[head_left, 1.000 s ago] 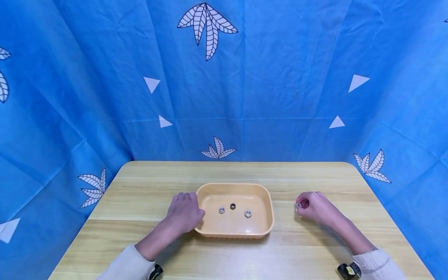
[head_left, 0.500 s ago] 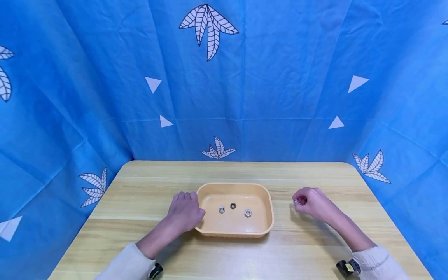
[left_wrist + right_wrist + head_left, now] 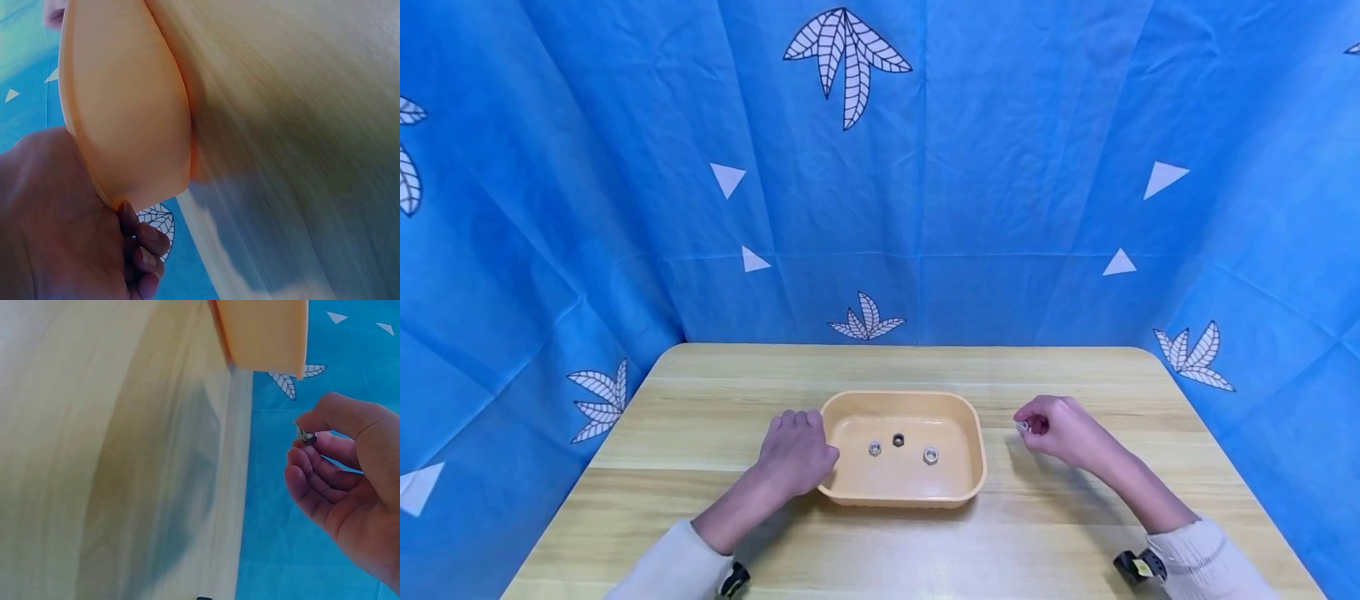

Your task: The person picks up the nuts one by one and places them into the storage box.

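A pale orange plastic tray [image 3: 902,502] rests on the wooden table. Three hex nuts lie inside: a silver nut [image 3: 876,448], a dark nut [image 3: 898,440] and a larger silver nut [image 3: 931,456]. At the tray's left side my left hand [image 3: 796,454] grips the rim, thumb over the edge; its curled fingers [image 3: 149,232] show outside the wall in the left wrist view. Right of the tray and apart from it, my right hand [image 3: 1063,432] pinches a small silver nut [image 3: 305,435] between thumb and fingertips, above the table.
Bare wood of the table [image 3: 925,558] lies around the tray. A blue curtain [image 3: 1000,167] with white leaves and triangles hangs behind and on both sides. A black band [image 3: 1138,567] is on the right wrist.
My right hand has moved left toward the tray and slightly away from me, with the nut in its fingertips. The left hand, the tray and the nuts in it stay where they were.
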